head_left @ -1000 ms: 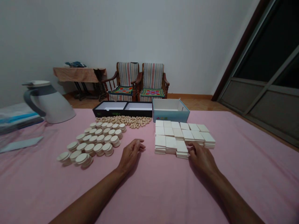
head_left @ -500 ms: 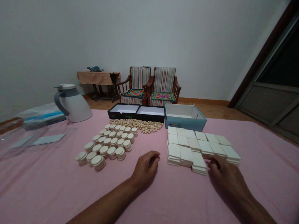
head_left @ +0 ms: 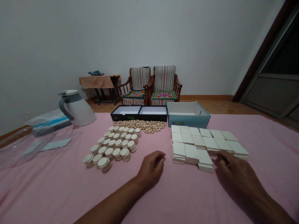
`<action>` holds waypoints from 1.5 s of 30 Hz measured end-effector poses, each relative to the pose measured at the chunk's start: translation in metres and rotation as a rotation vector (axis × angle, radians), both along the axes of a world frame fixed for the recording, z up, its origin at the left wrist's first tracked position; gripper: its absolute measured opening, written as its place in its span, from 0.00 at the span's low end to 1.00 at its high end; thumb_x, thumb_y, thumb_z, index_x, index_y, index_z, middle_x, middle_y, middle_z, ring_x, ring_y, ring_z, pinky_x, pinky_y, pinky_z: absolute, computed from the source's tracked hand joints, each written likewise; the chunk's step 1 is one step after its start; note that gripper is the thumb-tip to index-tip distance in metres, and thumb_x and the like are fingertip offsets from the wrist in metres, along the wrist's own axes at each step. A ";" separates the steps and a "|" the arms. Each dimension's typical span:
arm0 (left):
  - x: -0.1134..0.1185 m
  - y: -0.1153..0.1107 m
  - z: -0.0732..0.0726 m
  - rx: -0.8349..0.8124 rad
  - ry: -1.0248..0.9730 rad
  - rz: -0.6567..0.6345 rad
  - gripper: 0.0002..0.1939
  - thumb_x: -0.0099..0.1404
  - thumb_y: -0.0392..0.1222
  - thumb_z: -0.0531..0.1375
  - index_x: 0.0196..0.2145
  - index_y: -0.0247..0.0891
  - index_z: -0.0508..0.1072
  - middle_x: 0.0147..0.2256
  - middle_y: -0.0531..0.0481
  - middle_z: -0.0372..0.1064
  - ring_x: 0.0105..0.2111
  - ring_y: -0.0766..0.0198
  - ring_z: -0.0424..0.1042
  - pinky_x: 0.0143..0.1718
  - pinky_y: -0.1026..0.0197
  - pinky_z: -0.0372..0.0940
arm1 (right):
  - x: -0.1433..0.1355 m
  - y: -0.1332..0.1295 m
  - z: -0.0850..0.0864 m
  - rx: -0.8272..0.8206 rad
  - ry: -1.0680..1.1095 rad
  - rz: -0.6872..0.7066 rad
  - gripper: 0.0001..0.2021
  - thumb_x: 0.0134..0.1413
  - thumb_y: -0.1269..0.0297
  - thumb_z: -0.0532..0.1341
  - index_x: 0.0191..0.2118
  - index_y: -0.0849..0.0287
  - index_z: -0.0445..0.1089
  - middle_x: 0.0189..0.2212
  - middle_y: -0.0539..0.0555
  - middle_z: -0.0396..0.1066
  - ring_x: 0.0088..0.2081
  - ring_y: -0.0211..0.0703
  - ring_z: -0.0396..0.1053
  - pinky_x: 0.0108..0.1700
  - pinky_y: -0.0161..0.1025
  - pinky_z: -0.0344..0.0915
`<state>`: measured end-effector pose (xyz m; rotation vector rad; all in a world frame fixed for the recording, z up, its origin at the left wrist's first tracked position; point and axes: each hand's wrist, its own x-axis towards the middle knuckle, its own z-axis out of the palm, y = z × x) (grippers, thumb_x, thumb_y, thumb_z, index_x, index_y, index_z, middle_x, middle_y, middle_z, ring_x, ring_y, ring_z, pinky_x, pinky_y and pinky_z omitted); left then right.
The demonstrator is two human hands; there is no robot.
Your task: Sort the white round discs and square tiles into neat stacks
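Note:
My left hand (head_left: 151,168) rests on the pink cloth (head_left: 177,199) between two groups of white pieces. Its fingers are loosely bent, the thumb stands apart from them, and nothing shows in the grasp. Left of it stand rows of stacked white round discs (head_left: 109,152). My right hand (head_left: 237,171) is at the near edge of several stacks of white square tiles (head_left: 205,155). Its bent fingertips are against or close beside the stacks; contact is hard to make out. A gap shows between thumb and fingers, with no piece visible in it.
Small wooden beads (head_left: 149,126) lie in a heap before a black two-part box (head_left: 140,117). A light-blue box (head_left: 189,121) stands beside it. At left are a white-grey jug (head_left: 80,110) and clear plastic packaging (head_left: 21,146). Two chairs (head_left: 149,84) stand beyond.
The view has shifted slightly, so the things on the cloth appear a little further right. Both hands keep nearly the same pose and place beside the pieces.

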<state>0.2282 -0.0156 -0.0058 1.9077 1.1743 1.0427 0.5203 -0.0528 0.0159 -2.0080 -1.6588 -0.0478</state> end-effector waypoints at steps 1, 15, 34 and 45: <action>0.000 0.001 0.000 0.005 0.008 -0.006 0.10 0.61 0.35 0.54 0.40 0.36 0.73 0.34 0.46 0.75 0.34 0.63 0.73 0.37 0.63 0.66 | -0.001 -0.001 0.000 -0.018 -0.009 0.017 0.11 0.52 0.62 0.52 0.34 0.54 0.71 0.27 0.52 0.73 0.27 0.43 0.69 0.26 0.35 0.57; 0.001 0.004 -0.005 0.104 -0.023 0.005 0.13 0.58 0.30 0.53 0.39 0.38 0.73 0.35 0.47 0.74 0.36 0.62 0.72 0.41 0.59 0.67 | -0.103 -0.009 0.014 0.058 0.129 0.448 0.13 0.53 0.65 0.49 0.39 0.58 0.69 0.32 0.54 0.75 0.32 0.44 0.73 0.35 0.38 0.66; -0.169 0.027 0.095 0.341 0.307 0.120 0.13 0.62 0.39 0.54 0.45 0.39 0.70 0.42 0.46 0.72 0.42 0.60 0.71 0.45 0.57 0.65 | -0.186 0.018 -0.033 -0.093 0.448 0.590 0.11 0.56 0.63 0.50 0.38 0.58 0.67 0.28 0.52 0.72 0.31 0.43 0.70 0.34 0.36 0.64; -0.279 0.176 0.073 0.249 0.691 0.414 0.14 0.61 0.37 0.56 0.45 0.37 0.71 0.45 0.44 0.72 0.40 0.58 0.73 0.44 0.58 0.65 | -0.182 0.023 -0.047 -0.025 0.395 0.436 0.12 0.55 0.61 0.52 0.40 0.57 0.68 0.32 0.55 0.74 0.35 0.45 0.73 0.37 0.37 0.68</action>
